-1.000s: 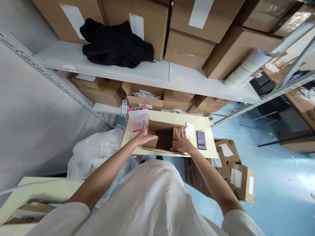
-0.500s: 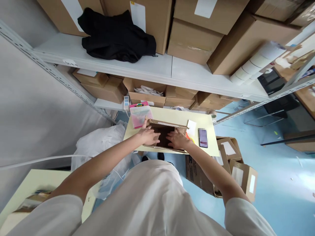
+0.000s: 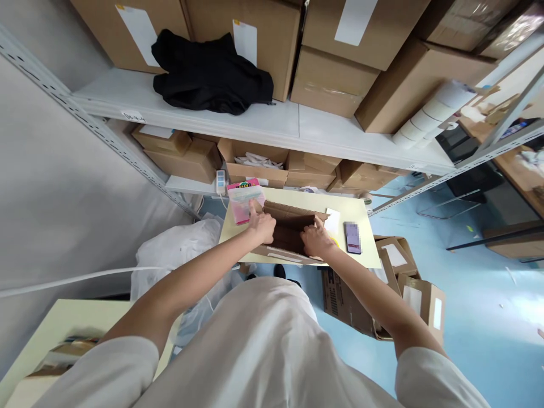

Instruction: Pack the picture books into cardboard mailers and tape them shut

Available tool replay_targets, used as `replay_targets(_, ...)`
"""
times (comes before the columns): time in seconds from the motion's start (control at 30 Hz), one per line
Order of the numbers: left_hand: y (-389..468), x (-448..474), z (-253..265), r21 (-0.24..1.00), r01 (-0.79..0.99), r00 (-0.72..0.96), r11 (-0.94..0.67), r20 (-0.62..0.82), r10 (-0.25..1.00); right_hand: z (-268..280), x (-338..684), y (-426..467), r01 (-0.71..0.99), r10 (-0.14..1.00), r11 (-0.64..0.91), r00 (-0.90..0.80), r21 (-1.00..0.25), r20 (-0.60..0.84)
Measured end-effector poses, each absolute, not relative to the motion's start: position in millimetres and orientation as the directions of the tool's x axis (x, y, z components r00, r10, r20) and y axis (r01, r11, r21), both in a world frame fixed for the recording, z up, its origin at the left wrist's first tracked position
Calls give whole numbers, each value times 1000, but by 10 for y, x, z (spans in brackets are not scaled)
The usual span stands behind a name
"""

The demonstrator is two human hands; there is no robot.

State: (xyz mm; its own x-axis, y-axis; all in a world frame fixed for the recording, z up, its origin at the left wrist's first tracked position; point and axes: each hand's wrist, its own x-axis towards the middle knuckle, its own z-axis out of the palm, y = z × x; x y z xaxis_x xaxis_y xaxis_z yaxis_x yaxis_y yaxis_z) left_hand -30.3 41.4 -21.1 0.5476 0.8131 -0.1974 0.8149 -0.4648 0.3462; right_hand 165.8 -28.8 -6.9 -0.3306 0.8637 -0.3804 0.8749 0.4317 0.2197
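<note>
An open cardboard box (image 3: 291, 217) sits on the pale yellow table (image 3: 357, 212), its dark inside facing up. My left hand (image 3: 262, 226) is closed over the box's left end, fingers curled inside and the thumb or a finger pointing away from me. At the right end, my right hand (image 3: 317, 240) grips the wall in the same way, with its fingers inside. Behind my left hand lies a pink and clear plastic packet (image 3: 244, 201). To the right of the box are a white card (image 3: 332, 220) and a phone (image 3: 352, 237). Something yellow peeks out beside my right wrist.
Grey shelving (image 3: 255, 129) with cardboard boxes and a black garment (image 3: 212, 73) rises behind the table. White plastic wrapping (image 3: 170, 252) hangs at left. Opened cartons (image 3: 395, 266) stand on the floor at right. Another table (image 3: 80, 317) is at lower left.
My hands have gone from spread flat inside the box to curled around its two ends. The far wall and near flap now stand differently, and the inside shows more.
</note>
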Motion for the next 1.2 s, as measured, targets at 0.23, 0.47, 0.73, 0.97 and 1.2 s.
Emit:
replay_targets(0.23, 482, -751, -378, 600, 654, 526, -461, 78, 847, 136, 1907, -533, 937, 920, 272, -188, 217, -343)
replay_targets(0.47, 387, -829, -190, 292, 859, 512, -421, -458, 727, 134, 2004, -758, 962, 929, 26, 78, 273, -362)
replay_targets(0.73, 175, -919, -424, 221, 846, 525, -486, -512, 680, -45, 2074, -940, 983, 841, -65, 146, 170, -522)
replay_targets(0.97, -21, -890, -797, 366, 831, 533, -420, -302, 791, -347, 2298, -916, 984, 876, -64, 136, 167, -462)
replay_targets(1.2, 115, -763, -1178, 748, 587, 564, -310, -104, 819, -698, 2467, -630, 970, 920, -184, 114, -157, -374)
